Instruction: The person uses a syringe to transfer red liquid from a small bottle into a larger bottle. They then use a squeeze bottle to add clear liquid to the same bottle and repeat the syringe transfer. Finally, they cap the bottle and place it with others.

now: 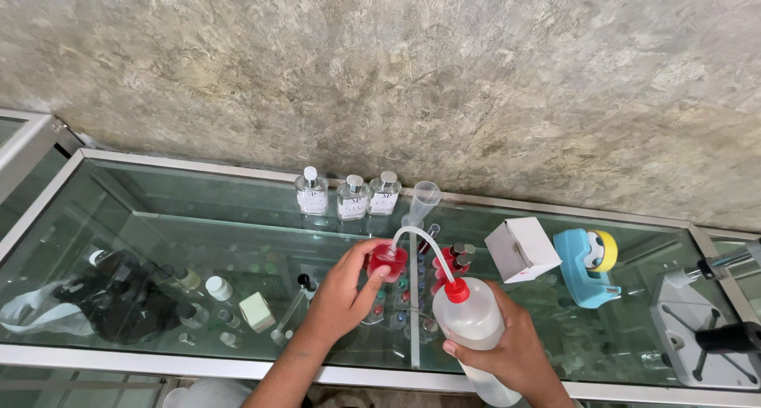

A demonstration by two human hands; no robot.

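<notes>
Nearest the camera, the right hand (519, 348) is gripping a translucent squeeze bottle (474, 329) with a red cap, its fingers (452, 347) clenched around the body. From the cap a curved white spout (420, 242) is arching over to a small red bottle (387, 261), which the left hand (345, 293) is pinching between thumb and fingertips just above the glass table (198, 218). To do this well, the spout tip should probably be sitting right over the mouth, the small bottle staying upright and the squeeze gentle. Beyond, three clear bottles (349, 196) are standing by the wall, with a measuring cylinder (422, 202), a white box (521, 249) and a blue tape dispenser (587, 267) to the right.
</notes>
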